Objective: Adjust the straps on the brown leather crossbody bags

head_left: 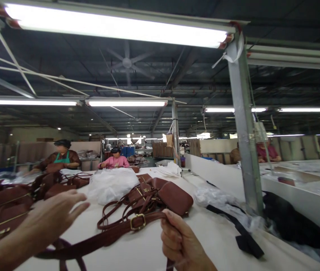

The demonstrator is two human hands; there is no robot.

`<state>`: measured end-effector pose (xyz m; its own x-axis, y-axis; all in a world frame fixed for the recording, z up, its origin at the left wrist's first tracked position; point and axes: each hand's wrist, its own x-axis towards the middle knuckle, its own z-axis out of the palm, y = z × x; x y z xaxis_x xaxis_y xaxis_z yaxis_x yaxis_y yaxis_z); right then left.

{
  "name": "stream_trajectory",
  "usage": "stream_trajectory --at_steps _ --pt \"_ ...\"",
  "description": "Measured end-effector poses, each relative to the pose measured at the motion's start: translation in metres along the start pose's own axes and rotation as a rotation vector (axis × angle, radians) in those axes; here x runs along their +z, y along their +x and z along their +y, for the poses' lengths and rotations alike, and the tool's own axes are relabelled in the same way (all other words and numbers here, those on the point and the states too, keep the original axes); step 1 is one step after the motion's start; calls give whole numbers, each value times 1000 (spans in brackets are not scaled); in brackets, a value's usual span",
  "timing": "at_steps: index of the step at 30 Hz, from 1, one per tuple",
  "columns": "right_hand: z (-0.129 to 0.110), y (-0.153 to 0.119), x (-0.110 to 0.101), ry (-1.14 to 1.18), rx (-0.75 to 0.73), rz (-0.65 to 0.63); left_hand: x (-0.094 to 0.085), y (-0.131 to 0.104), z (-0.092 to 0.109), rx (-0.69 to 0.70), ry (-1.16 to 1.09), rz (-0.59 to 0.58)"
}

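My right hand (181,239) is closed round a brown leather bag strap (92,242) with a gold-coloured buckle (138,222). The strap runs left from my fist, low over the white table, and another length hangs below the fist. At the left, my left hand (59,212) is in the air with its fingers stretched out and holds nothing. Beyond the strap lies a heap of brown handbags (175,197) with looped straps. More brown bags (4,205) with gold zips are piled at the left, partly behind my left forearm.
A bunched clear plastic bag (111,184) lies mid-table. A grey metal post (246,124) rises at the right, with crumpled plastic (219,199) and black strips (237,229) near its foot. A low white partition (216,175) runs behind. Several people sit farther back.
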<state>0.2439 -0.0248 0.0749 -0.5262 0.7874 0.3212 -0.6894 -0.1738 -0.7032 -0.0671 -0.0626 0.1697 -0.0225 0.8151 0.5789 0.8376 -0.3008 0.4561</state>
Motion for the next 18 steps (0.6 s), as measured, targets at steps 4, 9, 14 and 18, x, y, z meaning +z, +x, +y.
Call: stream_trajectory --at_steps 4,9,14,18 --pt "1 2 -3 -37 24 73 61 -22 47 83 -155 -266" --pt "-5 2 -21 -455 -70 89 121 -30 40 34 -425 -514" --pt "-6 1 -25 -1415 -668 218 138 -30 18 -2 -444 -548" --pt "9 9 -27 -1502 -705 -194 141 -37 19 41 -588 -583"
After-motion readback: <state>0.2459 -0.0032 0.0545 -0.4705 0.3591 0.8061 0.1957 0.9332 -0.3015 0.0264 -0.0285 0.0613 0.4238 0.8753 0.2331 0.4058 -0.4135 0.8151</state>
